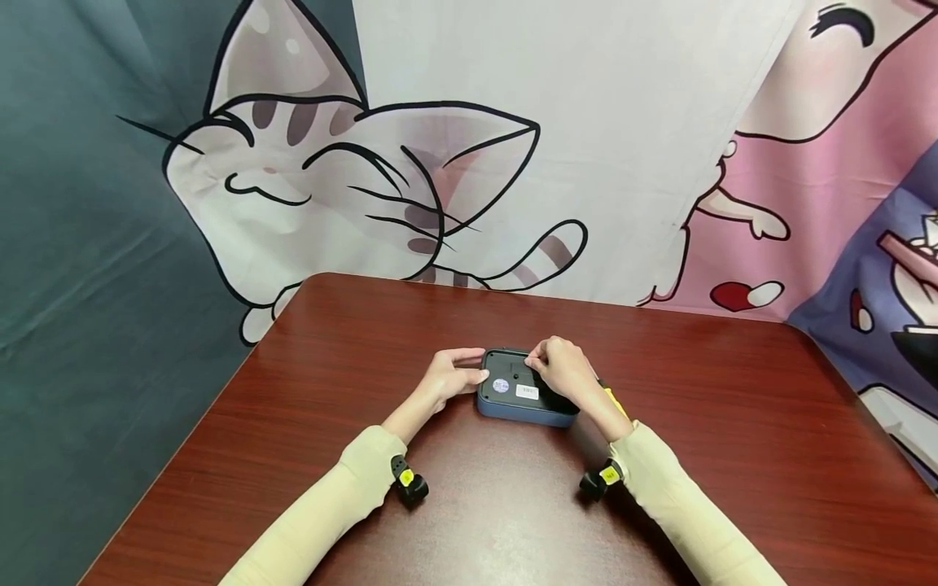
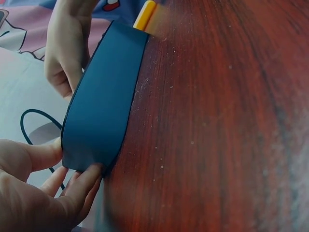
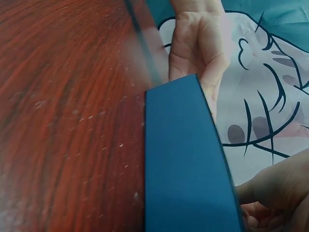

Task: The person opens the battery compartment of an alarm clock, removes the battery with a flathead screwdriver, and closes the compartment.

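A box-shaped device (image 1: 524, 413) with blue sides and a black underside lies on the table, underside up. A round sticker, a barcode label and a dark screw hole show on that black panel (image 1: 506, 399). My left hand (image 1: 445, 378) grips the device's left end, thumb at the upper edge and fingers against the end and lower edge, as the left wrist view shows. Over the panel's far right part, my right hand (image 1: 563, 368) is bent down with curled fingers, its fingertips at the panel. Whether something small sits between those fingertips is hidden.
A yellow-handled thing (image 1: 614, 399) lies right of the device, partly behind the right forearm; its kind is unclear. The reddish-brown wooden table (image 1: 366, 325) ends at a cloth backdrop (image 1: 586, 146) printed with cartoon cats. Each wrist wears a small black camera (image 1: 412, 486).
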`<state>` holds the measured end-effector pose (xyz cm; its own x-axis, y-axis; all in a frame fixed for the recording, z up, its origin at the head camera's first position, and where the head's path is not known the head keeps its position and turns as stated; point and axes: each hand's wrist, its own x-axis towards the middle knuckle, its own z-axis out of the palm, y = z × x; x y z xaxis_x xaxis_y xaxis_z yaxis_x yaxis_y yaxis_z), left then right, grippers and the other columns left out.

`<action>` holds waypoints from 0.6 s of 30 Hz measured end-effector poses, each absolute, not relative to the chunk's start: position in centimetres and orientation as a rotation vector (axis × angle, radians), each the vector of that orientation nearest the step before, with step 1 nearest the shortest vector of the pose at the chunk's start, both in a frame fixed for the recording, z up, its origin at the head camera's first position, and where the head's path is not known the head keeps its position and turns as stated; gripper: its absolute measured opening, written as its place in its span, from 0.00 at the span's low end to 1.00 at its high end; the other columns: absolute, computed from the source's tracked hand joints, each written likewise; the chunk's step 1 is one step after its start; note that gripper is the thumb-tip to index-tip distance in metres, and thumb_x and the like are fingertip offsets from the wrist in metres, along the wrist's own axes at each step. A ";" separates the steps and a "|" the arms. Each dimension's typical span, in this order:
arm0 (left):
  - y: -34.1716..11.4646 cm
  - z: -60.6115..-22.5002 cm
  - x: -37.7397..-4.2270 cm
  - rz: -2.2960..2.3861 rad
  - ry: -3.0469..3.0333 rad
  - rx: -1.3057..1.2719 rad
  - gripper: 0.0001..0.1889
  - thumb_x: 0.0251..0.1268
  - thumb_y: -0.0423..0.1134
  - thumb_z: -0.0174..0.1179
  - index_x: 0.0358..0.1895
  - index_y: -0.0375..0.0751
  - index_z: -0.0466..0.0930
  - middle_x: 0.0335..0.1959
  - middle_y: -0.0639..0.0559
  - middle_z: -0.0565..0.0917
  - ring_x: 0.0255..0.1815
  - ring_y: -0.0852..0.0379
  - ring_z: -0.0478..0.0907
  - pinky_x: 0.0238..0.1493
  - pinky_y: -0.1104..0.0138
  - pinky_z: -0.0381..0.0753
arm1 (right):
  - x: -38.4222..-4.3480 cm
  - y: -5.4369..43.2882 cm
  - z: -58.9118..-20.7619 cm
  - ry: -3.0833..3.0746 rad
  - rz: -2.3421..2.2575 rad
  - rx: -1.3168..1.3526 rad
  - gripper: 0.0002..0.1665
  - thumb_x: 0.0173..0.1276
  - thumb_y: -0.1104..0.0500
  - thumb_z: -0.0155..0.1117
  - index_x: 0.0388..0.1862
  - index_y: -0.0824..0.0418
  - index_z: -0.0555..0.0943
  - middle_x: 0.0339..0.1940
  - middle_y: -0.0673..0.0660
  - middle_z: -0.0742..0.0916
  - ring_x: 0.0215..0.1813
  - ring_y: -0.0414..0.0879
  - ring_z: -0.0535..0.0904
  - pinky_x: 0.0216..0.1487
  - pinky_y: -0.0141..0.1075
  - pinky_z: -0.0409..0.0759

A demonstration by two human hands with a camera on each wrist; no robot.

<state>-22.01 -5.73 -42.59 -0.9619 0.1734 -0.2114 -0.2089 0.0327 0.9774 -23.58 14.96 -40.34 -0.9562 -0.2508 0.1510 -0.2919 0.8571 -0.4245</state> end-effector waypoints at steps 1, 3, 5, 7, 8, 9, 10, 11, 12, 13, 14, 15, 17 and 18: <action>-5.7 -42.6 -22.1 2.011 2.035 -0.040 0.24 0.58 0.24 0.63 0.60 0.34 0.76 0.56 0.36 0.81 0.42 0.54 0.84 0.47 0.61 0.86 | -23.6 15.0 -40.3 -2.944 0.687 0.442 0.08 0.65 0.58 0.66 0.29 0.60 0.86 0.28 0.54 0.88 0.34 0.48 0.82 0.34 0.41 0.81; -5.6 -42.7 -22.2 2.000 2.035 -0.063 0.24 0.58 0.24 0.62 0.61 0.34 0.75 0.57 0.35 0.79 0.43 0.54 0.83 0.49 0.60 0.85 | -23.7 15.0 -40.1 -2.952 0.678 0.460 0.08 0.66 0.59 0.65 0.29 0.60 0.86 0.28 0.54 0.88 0.33 0.47 0.81 0.35 0.41 0.81; -5.5 -42.7 -22.3 1.990 2.041 -0.067 0.24 0.59 0.23 0.61 0.61 0.33 0.75 0.58 0.34 0.79 0.43 0.55 0.83 0.49 0.60 0.85 | -23.7 15.0 -40.0 -2.963 0.681 0.465 0.08 0.66 0.59 0.64 0.28 0.60 0.85 0.28 0.53 0.87 0.32 0.46 0.80 0.35 0.41 0.79; -5.5 -42.7 -22.3 1.984 2.040 -0.075 0.25 0.59 0.23 0.61 0.62 0.33 0.74 0.59 0.34 0.78 0.42 0.55 0.82 0.50 0.59 0.85 | -23.6 14.9 -39.9 -2.976 0.697 0.450 0.09 0.67 0.59 0.64 0.28 0.59 0.84 0.27 0.52 0.87 0.32 0.46 0.78 0.35 0.40 0.78; -5.5 -42.6 -22.3 1.983 2.041 -0.077 0.25 0.59 0.23 0.61 0.62 0.33 0.74 0.59 0.33 0.78 0.42 0.56 0.82 0.50 0.60 0.85 | -23.6 14.9 -39.9 -2.979 0.699 0.434 0.08 0.67 0.59 0.64 0.27 0.58 0.84 0.27 0.52 0.86 0.33 0.46 0.78 0.35 0.40 0.78; -5.5 -42.6 -22.3 1.981 2.043 -0.073 0.25 0.59 0.23 0.61 0.62 0.33 0.74 0.59 0.33 0.78 0.41 0.56 0.82 0.49 0.59 0.85 | -23.6 14.9 -39.9 -2.982 0.700 0.419 0.09 0.67 0.58 0.64 0.27 0.57 0.84 0.27 0.51 0.86 0.33 0.46 0.78 0.35 0.40 0.78; -5.5 -42.6 -22.3 1.981 2.039 -0.075 0.25 0.59 0.23 0.61 0.62 0.33 0.74 0.59 0.34 0.78 0.41 0.57 0.82 0.50 0.60 0.85 | -23.5 14.9 -39.9 -2.982 0.701 0.409 0.09 0.67 0.58 0.64 0.27 0.57 0.84 0.27 0.51 0.86 0.32 0.46 0.78 0.35 0.40 0.77; -5.5 -42.6 -22.3 1.984 2.032 -0.076 0.25 0.59 0.23 0.61 0.62 0.33 0.74 0.59 0.34 0.78 0.41 0.57 0.82 0.50 0.60 0.85 | -23.5 14.9 -39.9 -2.980 0.699 0.403 0.08 0.66 0.58 0.64 0.26 0.56 0.84 0.27 0.51 0.86 0.33 0.46 0.78 0.35 0.40 0.78; -5.5 -42.7 -22.3 1.987 2.026 -0.078 0.25 0.59 0.23 0.61 0.62 0.33 0.74 0.59 0.34 0.78 0.41 0.57 0.81 0.50 0.60 0.85 | -23.5 14.9 -39.9 -2.977 0.696 0.398 0.08 0.66 0.58 0.65 0.26 0.56 0.84 0.27 0.50 0.86 0.33 0.46 0.79 0.34 0.40 0.78; -5.5 -42.7 -22.3 1.987 2.026 -0.078 0.25 0.59 0.23 0.61 0.62 0.33 0.74 0.59 0.34 0.78 0.41 0.57 0.81 0.50 0.60 0.85 | -23.4 14.8 -39.8 -2.972 0.695 0.399 0.08 0.66 0.59 0.65 0.26 0.56 0.84 0.27 0.50 0.87 0.33 0.46 0.79 0.34 0.40 0.78; -5.5 -42.7 -22.3 1.989 2.025 -0.076 0.25 0.59 0.23 0.61 0.62 0.33 0.74 0.59 0.34 0.78 0.41 0.58 0.81 0.50 0.61 0.85 | -23.4 14.8 -39.7 -2.968 0.694 0.397 0.08 0.66 0.59 0.65 0.26 0.55 0.84 0.27 0.50 0.87 0.33 0.46 0.80 0.34 0.40 0.78; -5.4 -42.7 -22.3 1.993 2.024 -0.076 0.25 0.59 0.23 0.61 0.62 0.33 0.74 0.59 0.34 0.78 0.41 0.58 0.81 0.49 0.61 0.85 | -23.4 14.8 -39.7 -2.965 0.699 0.399 0.08 0.65 0.59 0.65 0.26 0.56 0.84 0.26 0.50 0.87 0.33 0.46 0.80 0.34 0.40 0.78; -5.4 -42.7 -22.4 1.998 2.024 -0.076 0.25 0.59 0.23 0.61 0.62 0.33 0.74 0.59 0.34 0.78 0.40 0.58 0.81 0.49 0.61 0.85 | -23.4 14.9 -39.5 -2.963 0.722 0.405 0.07 0.65 0.59 0.66 0.27 0.56 0.84 0.26 0.51 0.87 0.32 0.46 0.80 0.35 0.41 0.79; -5.4 -42.8 -22.4 1.999 2.027 -0.075 0.25 0.59 0.23 0.61 0.62 0.33 0.74 0.59 0.34 0.78 0.40 0.58 0.81 0.49 0.61 0.85 | -23.4 14.9 -39.4 -2.962 0.733 0.407 0.07 0.65 0.60 0.66 0.27 0.57 0.84 0.26 0.51 0.87 0.32 0.46 0.80 0.35 0.41 0.79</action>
